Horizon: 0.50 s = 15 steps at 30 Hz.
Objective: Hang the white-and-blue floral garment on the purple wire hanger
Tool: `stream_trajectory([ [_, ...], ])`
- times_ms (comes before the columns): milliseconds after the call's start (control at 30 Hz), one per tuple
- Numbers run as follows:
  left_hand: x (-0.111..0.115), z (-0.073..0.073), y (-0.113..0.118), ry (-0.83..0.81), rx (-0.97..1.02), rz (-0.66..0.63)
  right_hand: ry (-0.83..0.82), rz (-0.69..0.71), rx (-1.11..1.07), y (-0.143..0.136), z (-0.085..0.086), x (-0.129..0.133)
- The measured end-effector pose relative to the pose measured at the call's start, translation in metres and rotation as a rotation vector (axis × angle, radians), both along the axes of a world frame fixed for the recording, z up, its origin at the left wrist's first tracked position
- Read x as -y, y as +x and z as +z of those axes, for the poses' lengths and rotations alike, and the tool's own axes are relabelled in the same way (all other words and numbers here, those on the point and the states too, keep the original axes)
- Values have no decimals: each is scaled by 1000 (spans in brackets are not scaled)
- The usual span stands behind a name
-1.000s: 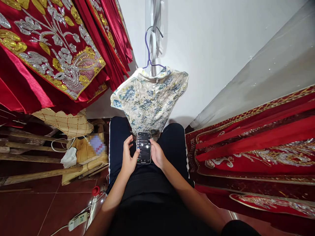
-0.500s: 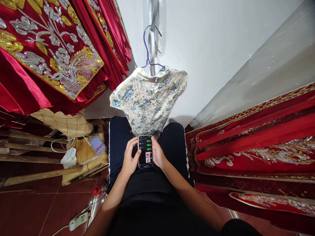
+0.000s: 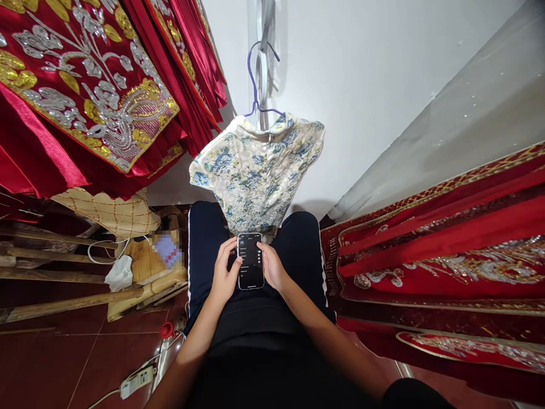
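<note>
A smartphone (image 3: 251, 270) with a dark screen showing a list lies upright between both hands, over my lap. My left hand (image 3: 225, 271) is closed on its left side, the thumb at the screen's edge. My right hand (image 3: 271, 264) grips its right side, with the thumb over the upper right of the screen. Just past the phone hangs a short-sleeved garment (image 3: 255, 176) with blue flowers on cream cloth. A purple hanger (image 3: 254, 85) carries it from a metal rack on the wall.
Red embroidered garments (image 3: 91, 85) hang at upper left, and red beaded cloth (image 3: 447, 267) spreads along the right. Bamboo poles (image 3: 76, 298) and a wooden stool (image 3: 142, 264) stand at left. A power strip (image 3: 137, 382) with a cord lies on the tiled floor.
The phone's screen has switched from rows with green blocks and pictures to a plain dark list. My right thumb has moved onto the screen's upper right.
</note>
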State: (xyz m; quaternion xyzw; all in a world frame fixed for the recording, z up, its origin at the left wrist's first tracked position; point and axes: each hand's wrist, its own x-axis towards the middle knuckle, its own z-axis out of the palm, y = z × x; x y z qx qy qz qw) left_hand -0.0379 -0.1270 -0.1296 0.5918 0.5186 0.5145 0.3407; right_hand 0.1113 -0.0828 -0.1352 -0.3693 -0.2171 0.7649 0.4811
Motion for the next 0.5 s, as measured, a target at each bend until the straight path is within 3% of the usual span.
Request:
stream_trajectory([
  [500,-4,-9,-3,-6,53,59,67,102,16,-1,6,3],
])
